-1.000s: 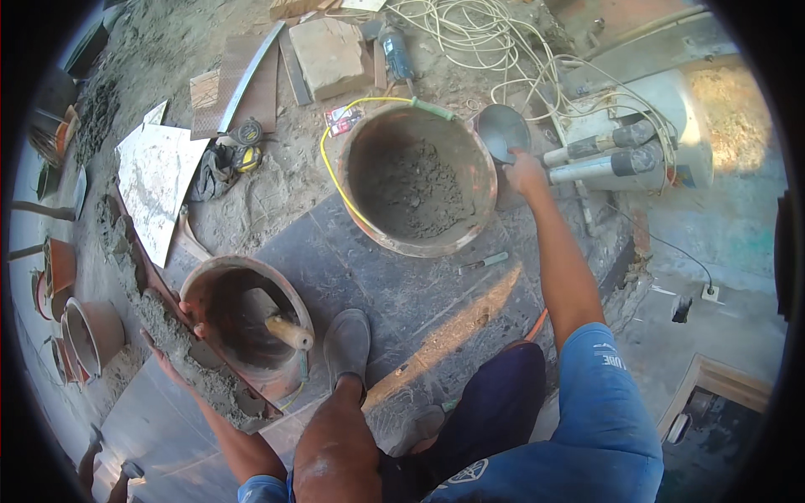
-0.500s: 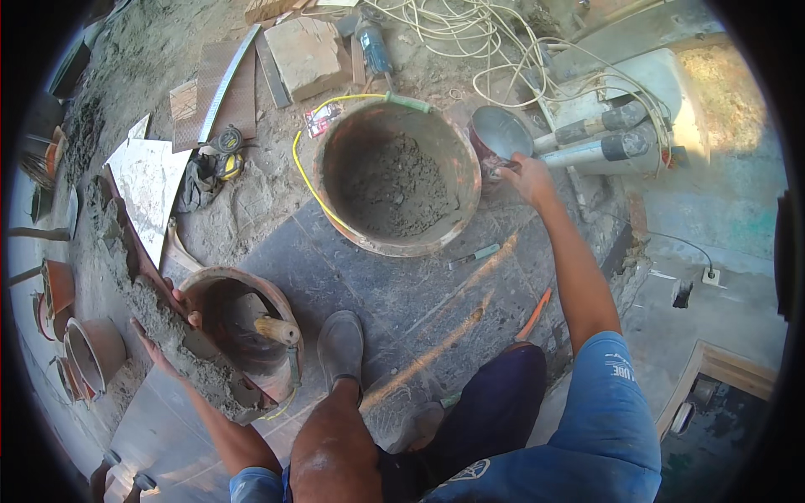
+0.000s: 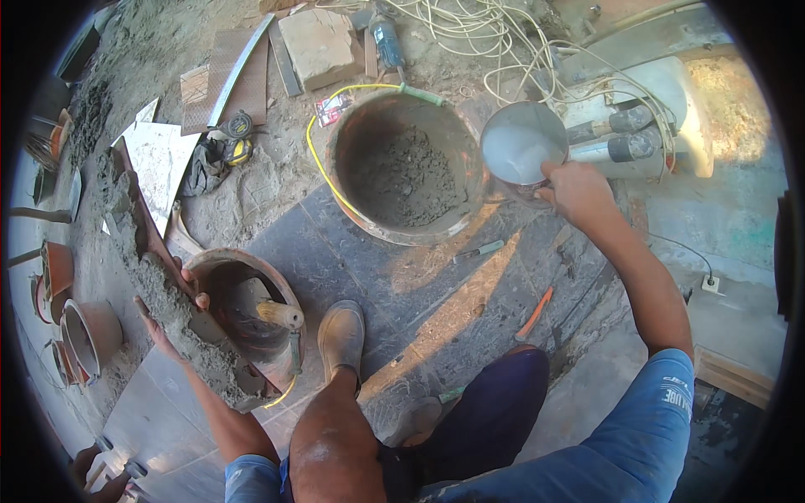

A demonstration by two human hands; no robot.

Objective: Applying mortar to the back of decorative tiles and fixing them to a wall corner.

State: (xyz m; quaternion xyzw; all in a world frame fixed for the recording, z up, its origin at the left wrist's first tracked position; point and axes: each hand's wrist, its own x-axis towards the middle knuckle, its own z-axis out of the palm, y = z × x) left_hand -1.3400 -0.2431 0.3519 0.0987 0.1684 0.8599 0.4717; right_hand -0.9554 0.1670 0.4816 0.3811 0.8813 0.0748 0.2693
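My left hand (image 3: 159, 331) is closed around a long reddish tile strip (image 3: 149, 220), its face thickly coated with wet grey mortar (image 3: 163, 293). The strip slants over a smaller bucket (image 3: 281, 360), in which a wooden-handled trowel (image 3: 278, 313) rests. On the far right, my right hand (image 3: 579, 197) grips the near rim of a round metal pot (image 3: 513, 151) holding cloudy whitish liquid. The pot is beside the right rim of a large bucket (image 3: 474, 197), which has stiff grey mortar (image 3: 415, 172) inside. A yellow handle with a green grip (image 3: 422, 95) loops around that bucket.
An angle grinder (image 3: 386, 42), a stone slab (image 3: 319, 46), a tape measure (image 3: 239, 151) and tangled cable (image 3: 486, 33) lie beyond. Several buckets (image 3: 92, 335) stand at left. A green-handled tool (image 3: 480, 251) and an orange tool (image 3: 535, 314) are on the floor. Another person's hand (image 3: 109, 486) appears lower left.
My right hand has brought the pot rightward and nearer to me, so more of its cloudy liquid shows. My left hand still holds the mortar-coated strip in nearly the same place.
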